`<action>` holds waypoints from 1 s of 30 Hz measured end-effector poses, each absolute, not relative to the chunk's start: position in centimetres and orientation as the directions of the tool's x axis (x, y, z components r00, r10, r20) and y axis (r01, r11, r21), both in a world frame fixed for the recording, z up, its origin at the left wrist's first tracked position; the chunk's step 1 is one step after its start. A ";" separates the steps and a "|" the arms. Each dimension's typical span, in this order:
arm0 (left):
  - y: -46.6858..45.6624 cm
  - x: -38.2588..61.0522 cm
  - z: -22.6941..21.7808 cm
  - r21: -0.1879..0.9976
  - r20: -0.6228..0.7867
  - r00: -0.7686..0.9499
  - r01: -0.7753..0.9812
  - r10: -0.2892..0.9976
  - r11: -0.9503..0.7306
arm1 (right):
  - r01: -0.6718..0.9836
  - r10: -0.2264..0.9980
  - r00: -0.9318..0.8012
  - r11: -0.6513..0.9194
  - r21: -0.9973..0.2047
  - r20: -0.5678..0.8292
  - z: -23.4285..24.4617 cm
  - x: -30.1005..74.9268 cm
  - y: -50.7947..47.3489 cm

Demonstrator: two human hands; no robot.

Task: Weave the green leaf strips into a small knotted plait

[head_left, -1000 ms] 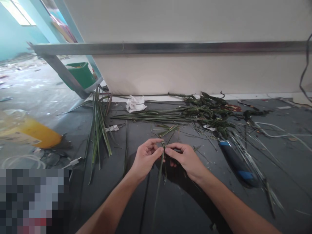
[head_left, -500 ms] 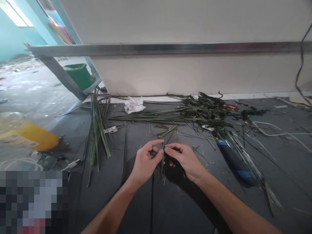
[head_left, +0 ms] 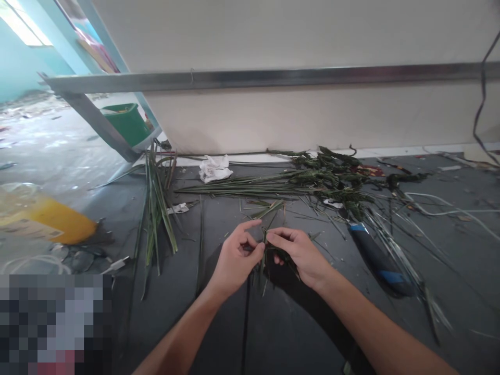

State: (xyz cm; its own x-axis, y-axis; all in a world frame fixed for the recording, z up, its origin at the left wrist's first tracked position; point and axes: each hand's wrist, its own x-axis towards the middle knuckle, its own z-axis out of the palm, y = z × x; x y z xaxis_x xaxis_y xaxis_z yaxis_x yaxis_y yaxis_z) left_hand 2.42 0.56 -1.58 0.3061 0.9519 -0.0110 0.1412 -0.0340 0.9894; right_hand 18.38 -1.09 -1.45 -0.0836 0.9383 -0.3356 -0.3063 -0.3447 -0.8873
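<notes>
Between my two hands is a small piece of green leaf strips (head_left: 262,268), its loose ends hanging down below the fingers. My left hand (head_left: 239,258) pinches it with the thumb, the index finger stretched out above. From the other side, my right hand (head_left: 299,252) grips the same strips between thumb and index finger, its other fingers curled beneath. The exact shape of the piece is partly hidden by the fingers. Short cut leaf bits (head_left: 269,209) lie on the dark surface just beyond the hands.
A bundle of long leaf strips (head_left: 156,208) lies at left, near a bottle of orange liquid (head_left: 66,219). Farther back are crumpled tissue (head_left: 214,167) and a heap of braided leaf stems (head_left: 328,177). A black-and-blue handle (head_left: 378,260) lies at right. A metal bar (head_left: 273,77) crosses behind.
My left thumb has shifted slightly down along the strips, and its index finger is raised a little. My right hand keeps its pinch, nearly in the same place.
</notes>
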 end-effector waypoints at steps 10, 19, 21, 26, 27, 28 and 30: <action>0.3 2.8 -1.6 0.981 -0.031 0.235 0.192 0.972 -0.015 | -0.333 0.931 -0.064 -0.359 -0.872 -0.359 -1.5 18.3 -1.1; 0.5 2.5 -1.8 0.990 -0.088 0.333 0.129 0.939 0.047 | -0.330 0.940 -0.090 -0.340 -0.881 -0.329 -0.9 18.8 -1.1; 0.7 2.3 -1.9 0.993 -0.098 0.370 0.093 0.924 0.068 | -0.329 0.942 -0.097 -0.335 -0.883 -0.321 -0.9 18.9 -1.1; 0.9 2.1 -2.3 0.993 -0.108 0.397 0.081 0.911 0.083 | -0.349 0.939 -0.111 -0.343 -0.872 -0.325 -1.0 18.9 -1.1; 0.9 2.1 -2.3 0.992 -0.104 0.383 0.107 0.918 0.067 | -0.358 0.938 -0.112 -0.346 -0.867 -0.328 -1.1 18.9 -1.0; 0.8 2.1 -2.4 0.990 -0.088 0.363 0.139 0.927 0.039 | -0.368 0.936 -0.115 -0.351 -0.861 -0.332 -1.2 19.0 -1.0; 0.7 2.2 -2.4 0.976 -0.016 0.316 0.211 0.949 -0.054 | -0.387 0.933 -0.126 -0.358 -0.850 -0.336 -1.4 19.0 -1.0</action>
